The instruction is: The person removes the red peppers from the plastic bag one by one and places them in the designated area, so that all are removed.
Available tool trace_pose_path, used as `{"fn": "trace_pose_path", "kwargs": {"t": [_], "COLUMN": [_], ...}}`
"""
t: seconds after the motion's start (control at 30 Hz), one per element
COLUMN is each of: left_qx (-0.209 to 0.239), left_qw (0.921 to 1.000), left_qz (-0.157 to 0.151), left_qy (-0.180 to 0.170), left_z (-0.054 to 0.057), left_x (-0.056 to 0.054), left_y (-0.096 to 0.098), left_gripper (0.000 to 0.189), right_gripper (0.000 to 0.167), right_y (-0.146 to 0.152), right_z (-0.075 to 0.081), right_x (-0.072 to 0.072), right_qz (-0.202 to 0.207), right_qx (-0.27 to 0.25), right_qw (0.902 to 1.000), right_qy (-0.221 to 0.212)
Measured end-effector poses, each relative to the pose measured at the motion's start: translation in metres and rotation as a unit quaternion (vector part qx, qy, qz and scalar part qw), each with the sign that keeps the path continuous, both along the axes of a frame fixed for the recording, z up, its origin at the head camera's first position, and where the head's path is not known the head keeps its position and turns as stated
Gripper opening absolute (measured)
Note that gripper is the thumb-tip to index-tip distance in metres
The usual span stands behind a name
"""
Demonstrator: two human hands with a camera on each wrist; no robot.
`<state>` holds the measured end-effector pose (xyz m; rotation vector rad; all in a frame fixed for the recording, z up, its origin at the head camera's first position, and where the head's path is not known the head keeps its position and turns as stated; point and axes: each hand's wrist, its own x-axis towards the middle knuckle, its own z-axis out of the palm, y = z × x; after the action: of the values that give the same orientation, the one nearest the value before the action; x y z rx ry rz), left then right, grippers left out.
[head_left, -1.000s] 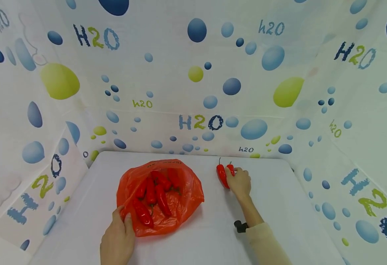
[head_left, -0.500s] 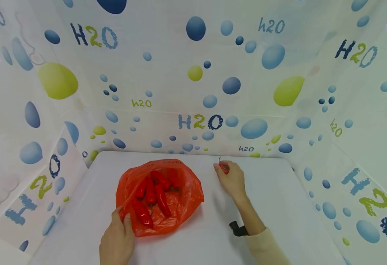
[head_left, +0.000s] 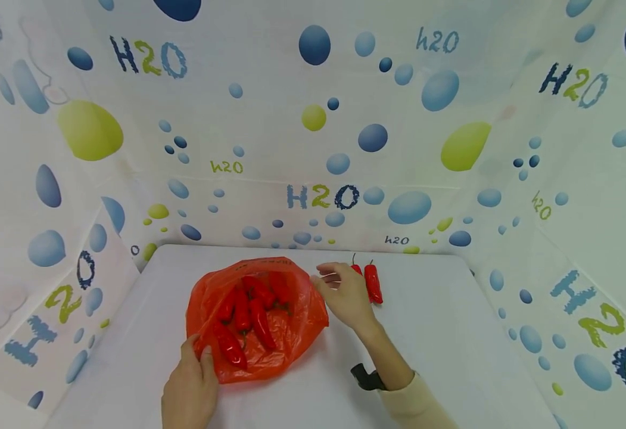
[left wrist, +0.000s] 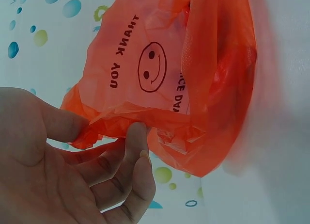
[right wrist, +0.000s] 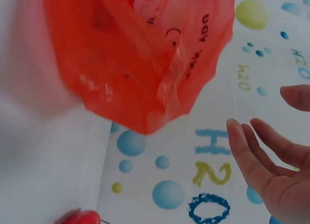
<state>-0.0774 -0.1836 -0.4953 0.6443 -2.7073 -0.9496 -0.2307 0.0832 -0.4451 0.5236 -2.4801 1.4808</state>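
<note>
A red plastic bag (head_left: 310, 339) stands wide-mouthed on the table, with several red chili peppers (head_left: 230, 347) visible inside. My left hand (head_left: 190, 384) pinches the bag's near left rim between thumb and fingers; the left wrist view shows the bunched plastic (left wrist: 140, 118) there. Beside the bag's right rim is my right hand (head_left: 349, 297), its fingers loosely bent and apart, holding nothing. In the right wrist view the right hand (right wrist: 273, 168) is clear of the bag. Two chili peppers lie on the table to the right: one whole (head_left: 373, 284), the other (head_left: 356, 269) partly hidden behind the right hand.
The white table (head_left: 441, 333) reaches back to a sheet (head_left: 270, 137) printed with bubbles and "H2O", which also hangs along both sides. A black wrist device (head_left: 367, 378) sits at the right wrist.
My right hand has left the two chili peppers at the right and moved left to the bag's edge, its fingers now parted. The left hand keeps its hold on the rim.
</note>
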Motion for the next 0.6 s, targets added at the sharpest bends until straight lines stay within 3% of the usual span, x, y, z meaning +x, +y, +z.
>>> {"fn": "trace_pose_path", "kwargs": {"t": [0.3, 0.6], "left_qx": [0.003, 0.008], "left_qw": [1.0, 0.9999], "left_qz": [-0.006, -0.004], "left_qy": [-0.001, 0.007], "left_z": [0.001, -0.002], "left_x": [0.001, 0.002], "left_y": [-0.003, -0.004], "left_gripper": [0.049, 0.048], "right_gripper": [0.029, 0.031], "right_y": [-0.029, -0.053], "right_z": [-0.007, -0.023], "right_x": [0.01, 0.012], "right_qz": [0.056, 0.115], "right_qx": [0.035, 0.082], "right_qw": [0.9974, 0.9879], "right_qy": [-0.028, -0.064]}}
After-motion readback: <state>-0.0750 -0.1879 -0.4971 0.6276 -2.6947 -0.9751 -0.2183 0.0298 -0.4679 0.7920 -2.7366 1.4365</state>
